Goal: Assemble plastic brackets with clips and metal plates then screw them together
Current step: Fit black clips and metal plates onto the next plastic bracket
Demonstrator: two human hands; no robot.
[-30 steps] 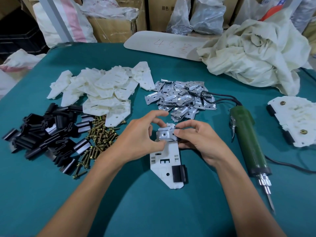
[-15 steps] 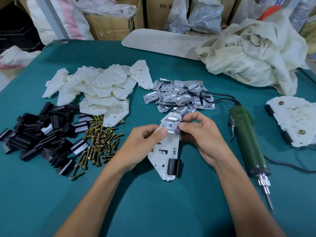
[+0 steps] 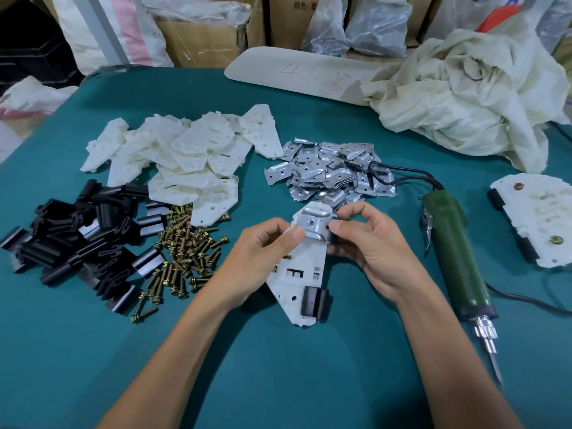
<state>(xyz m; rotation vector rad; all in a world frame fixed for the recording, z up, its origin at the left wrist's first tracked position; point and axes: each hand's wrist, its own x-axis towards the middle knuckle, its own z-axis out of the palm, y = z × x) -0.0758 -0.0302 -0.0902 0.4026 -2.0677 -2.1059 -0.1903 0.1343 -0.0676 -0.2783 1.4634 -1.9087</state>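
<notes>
I hold a white plastic bracket (image 3: 298, 274) tilted above the green table, a black clip (image 3: 314, 302) fitted on its lower end. My left hand (image 3: 263, 255) grips the bracket's left edge. My right hand (image 3: 368, 246) pinches a metal plate (image 3: 314, 222) against the bracket's top. Loose white brackets (image 3: 185, 168) are heaped at the back left, metal plates (image 3: 328, 173) at the back middle, black clips (image 3: 83, 230) at the left, and brass screws (image 3: 185, 252) beside them.
A green electric screwdriver (image 3: 452, 252) lies to the right, tip toward me, its cord running back. Finished brackets (image 3: 538, 221) are stacked at the far right. A crumpled cloth bag (image 3: 470, 91) and a white board (image 3: 297, 75) lie at the back.
I have lifted the bracket off the table and tilted it, its clipped end swinging toward me. The metal plate now sits at the bracket's top under my right fingers.
</notes>
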